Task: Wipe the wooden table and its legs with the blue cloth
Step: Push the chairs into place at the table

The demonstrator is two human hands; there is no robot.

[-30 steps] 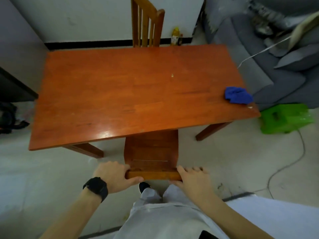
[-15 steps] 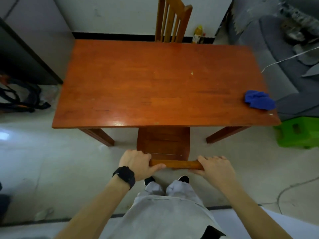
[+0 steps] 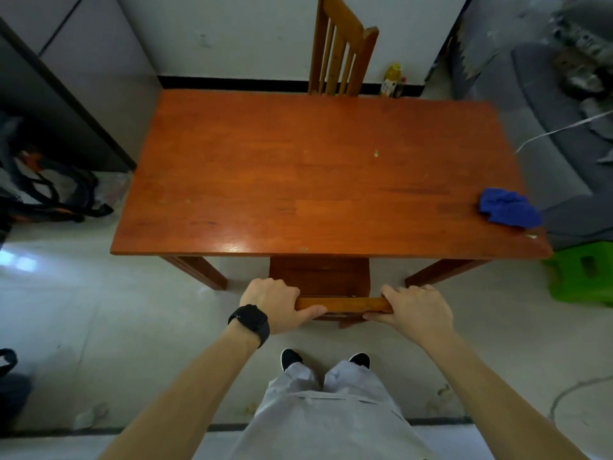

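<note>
Left grip [image 3: 270,302] and right grip [image 3: 416,308] remain curled round chair rail [image 3: 343,304]; blue cloth [image 3: 509,211] unmoved on worktop [image 3: 298,177].

The far legs of the bench [image 3: 298,167] are hidden beneath its top. The far chair [image 3: 345,16] shows us only its back, and the blurred sofa [image 3: 544,104] runs off the right edge

Single wide-angle camera, worn on the person's head, looks forward and steeply down. The whole tabletop [image 3: 298,180] sits mid-frame, the near chair [image 3: 343,304] close below it, with shoes [image 3: 291,358] and floor [image 3: 116,327] almost straight underneath, and the back wall [image 3: 248,34] along the top edge.
</note>
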